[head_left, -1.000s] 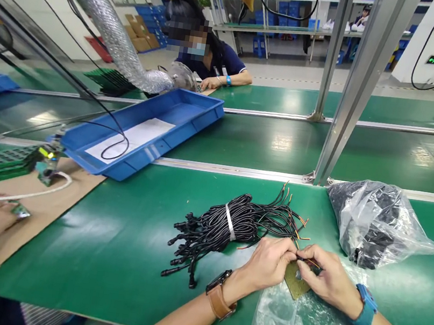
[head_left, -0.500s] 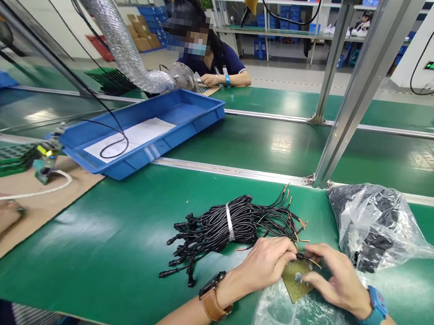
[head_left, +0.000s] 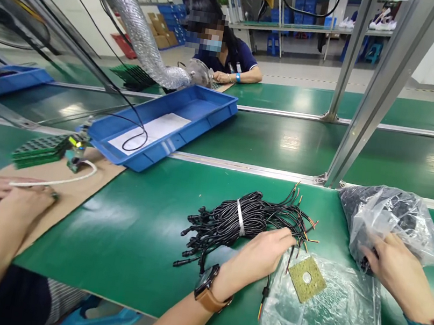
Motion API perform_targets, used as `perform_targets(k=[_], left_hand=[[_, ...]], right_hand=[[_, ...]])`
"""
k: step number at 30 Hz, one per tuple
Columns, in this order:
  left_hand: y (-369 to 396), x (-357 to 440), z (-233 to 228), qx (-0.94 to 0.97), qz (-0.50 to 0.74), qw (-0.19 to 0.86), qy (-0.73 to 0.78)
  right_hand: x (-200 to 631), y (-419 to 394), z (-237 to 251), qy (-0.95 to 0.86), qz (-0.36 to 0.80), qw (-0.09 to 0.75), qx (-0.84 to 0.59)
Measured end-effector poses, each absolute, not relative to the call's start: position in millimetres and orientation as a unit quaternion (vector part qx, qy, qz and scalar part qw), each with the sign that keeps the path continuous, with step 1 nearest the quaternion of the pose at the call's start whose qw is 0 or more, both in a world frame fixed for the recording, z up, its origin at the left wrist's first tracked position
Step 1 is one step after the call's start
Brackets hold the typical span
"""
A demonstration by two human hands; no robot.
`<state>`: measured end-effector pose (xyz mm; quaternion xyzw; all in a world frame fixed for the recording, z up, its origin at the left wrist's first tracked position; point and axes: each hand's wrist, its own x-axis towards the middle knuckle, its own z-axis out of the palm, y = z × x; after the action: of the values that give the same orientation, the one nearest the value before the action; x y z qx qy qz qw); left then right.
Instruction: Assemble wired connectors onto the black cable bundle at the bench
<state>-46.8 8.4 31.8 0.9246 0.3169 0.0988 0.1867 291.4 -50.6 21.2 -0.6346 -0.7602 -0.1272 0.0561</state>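
On the green bench (head_left: pixel 128 236), the right hand (head_left: pixel 397 268) reaches with spread fingers into the plastic bag of black parts (head_left: pixel 392 218), right of the cable bundle (head_left: pixel 244 221). Just below that bundle, the left hand (head_left: pixel 257 258) pinches one loose black cable (head_left: pixel 265 289), beside the small perforated board (head_left: pixel 306 278). This looks like fetching a part; next comes a careful pinch of one piece.

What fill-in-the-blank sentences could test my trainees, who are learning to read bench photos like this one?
1. The right hand reaches into the crumpled clear ____ of black parts.
2. The left hand rests by the bundle of black cables, which is tied with a ____ band.
3. The small square board with a hole lies on a flat plastic bag, touched by ____ hand.
4. The tray holding a white sheet is ____.

Missing words: bag; white; neither; blue
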Motion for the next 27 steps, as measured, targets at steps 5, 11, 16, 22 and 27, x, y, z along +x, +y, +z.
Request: perform_targets(k=[5, 11, 16, 22, 27], left_hand=[[4, -41, 21, 0.949, 0.071, 0.113, 0.286], [10, -39, 21, 0.957, 0.105, 0.129, 0.237], [11, -41, 28, 0.956, 0.113, 0.19, 0.193], [6, -39, 29, 0.965, 0.066, 0.129, 0.22], [10, -39, 31, 0.965, 0.079, 0.147, 0.202]], right_hand=[[285, -50, 19, -0.756, -0.132, 0.047, -0.64], [289, -45, 10, -0.777, -0.07, 0.072, -0.621], [284, -44, 14, -0.761, -0.041, 0.097, -0.64], [282, -40, 16, -0.743, 0.001, 0.117, -0.659], [283, -41, 17, -0.721, 0.036, 0.135, -0.679]])
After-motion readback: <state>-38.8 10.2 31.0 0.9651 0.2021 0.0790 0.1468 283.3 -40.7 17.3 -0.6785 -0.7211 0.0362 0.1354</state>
